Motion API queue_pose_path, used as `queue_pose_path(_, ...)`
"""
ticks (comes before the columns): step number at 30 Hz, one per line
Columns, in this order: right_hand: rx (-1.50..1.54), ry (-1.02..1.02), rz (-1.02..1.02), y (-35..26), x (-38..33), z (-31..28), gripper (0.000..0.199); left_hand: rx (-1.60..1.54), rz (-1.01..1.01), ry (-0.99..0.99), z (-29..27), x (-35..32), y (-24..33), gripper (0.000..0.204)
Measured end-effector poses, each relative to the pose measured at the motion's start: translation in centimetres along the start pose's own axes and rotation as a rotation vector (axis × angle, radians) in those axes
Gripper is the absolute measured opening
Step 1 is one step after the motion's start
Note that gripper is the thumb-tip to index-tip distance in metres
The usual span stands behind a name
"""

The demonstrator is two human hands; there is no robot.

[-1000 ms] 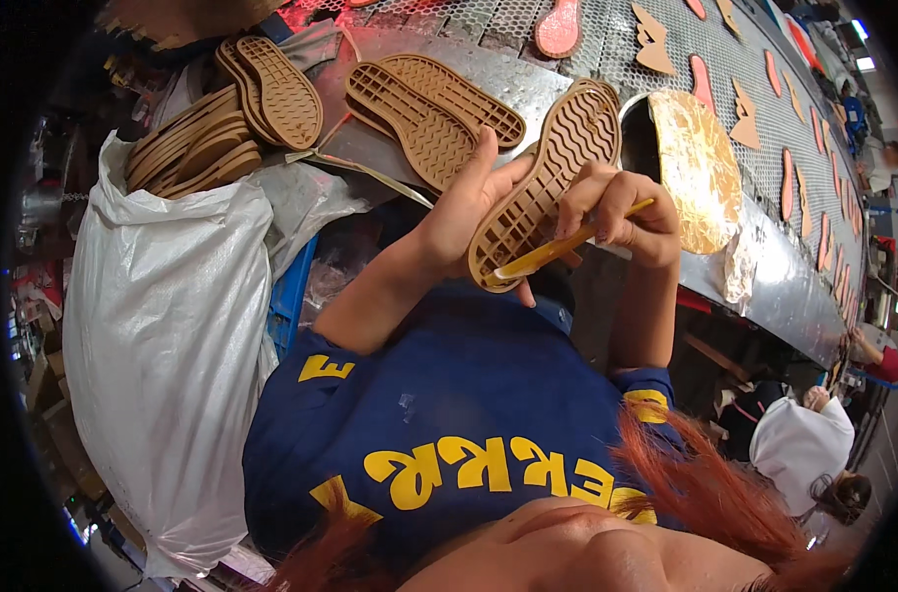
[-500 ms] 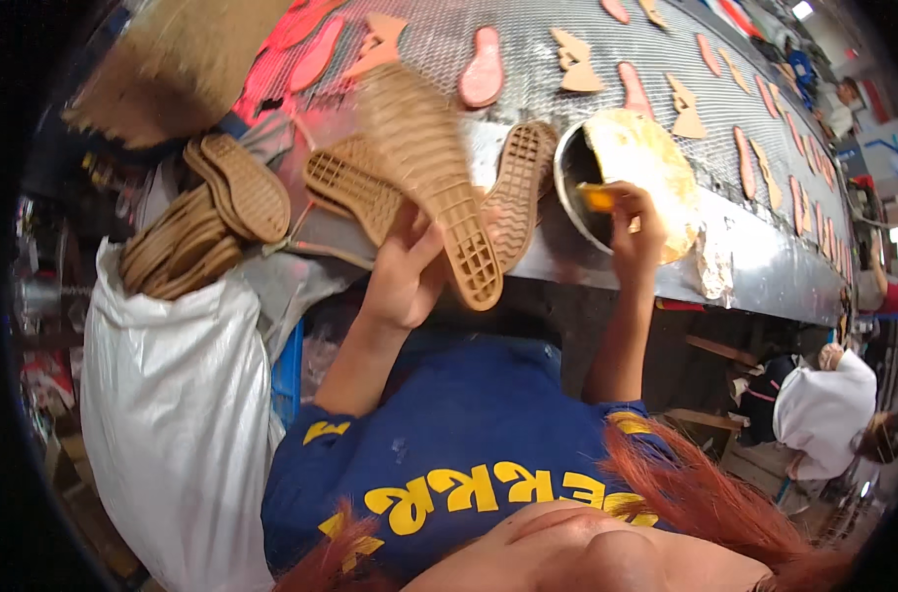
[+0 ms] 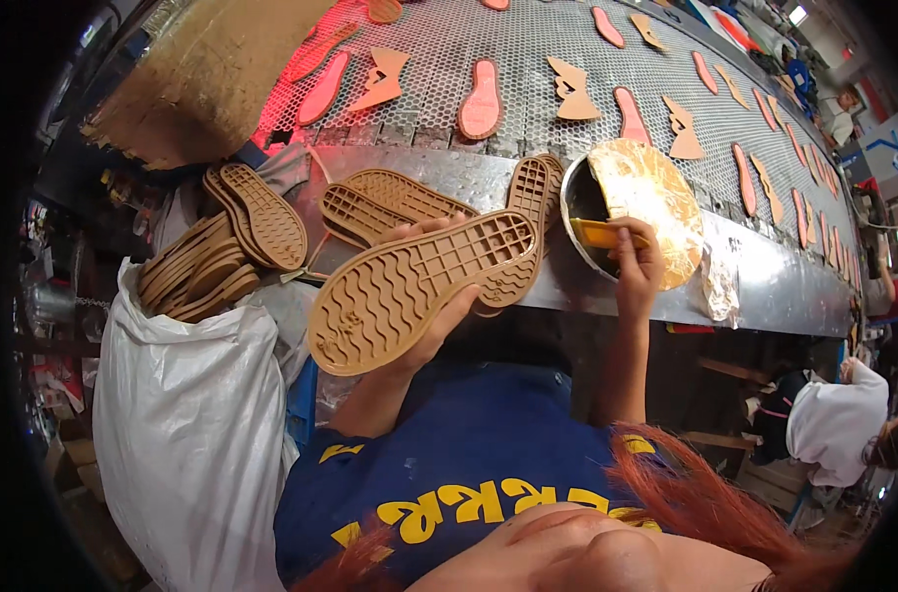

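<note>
The brown sole (image 3: 410, 281) is in the left hand (image 3: 435, 333), tread side up. It lies on a slant: the wide toe end is low on the left, and the heel end points up and right to the round pot (image 3: 584, 192). The left thumb and fingers pinch its two long sides, so this hand is the near one. The right hand (image 3: 639, 264) is well apart, past the heel end, pinching a yellow tool (image 3: 597, 234) over the pot. More soles (image 3: 395, 187) lie behind on the metal ledge (image 3: 627, 301)
</note>
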State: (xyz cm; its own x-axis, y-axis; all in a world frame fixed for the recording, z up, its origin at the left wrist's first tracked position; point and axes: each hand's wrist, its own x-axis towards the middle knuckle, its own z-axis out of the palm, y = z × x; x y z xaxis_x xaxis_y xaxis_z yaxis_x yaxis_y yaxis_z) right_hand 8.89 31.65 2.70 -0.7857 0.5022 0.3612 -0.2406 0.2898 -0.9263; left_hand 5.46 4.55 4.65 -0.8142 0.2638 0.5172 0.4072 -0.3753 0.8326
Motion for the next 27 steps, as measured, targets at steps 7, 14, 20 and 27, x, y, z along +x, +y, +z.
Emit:
queue_pose_path(7, 0.282, 0.243, -0.349, -4.0, -2.3, 2.5, 0.024, 0.005, 0.058, 0.006, 0.8, 0.6, 1.0, 0.071)
queue_pose_path(14, -0.071, 0.041, -0.646, -7.2, -4.5, 5.5, 0.034, 0.125, 0.039, -0.087, 1.1, 0.5, 1.3, 0.072)
queue_pose_path(20, -0.136, 0.027, -0.678, -8.0, -5.4, 7.2, 0.033, 0.172, -0.039, -0.084, 1.7, 1.0, 3.0, 0.045)
queue_pose_path(27, 0.023, -0.243, -0.757, -10.2, -7.4, 9.2, 0.034, -0.655, 0.015, 0.215, 2.5, 0.3, 0.4, 0.041)
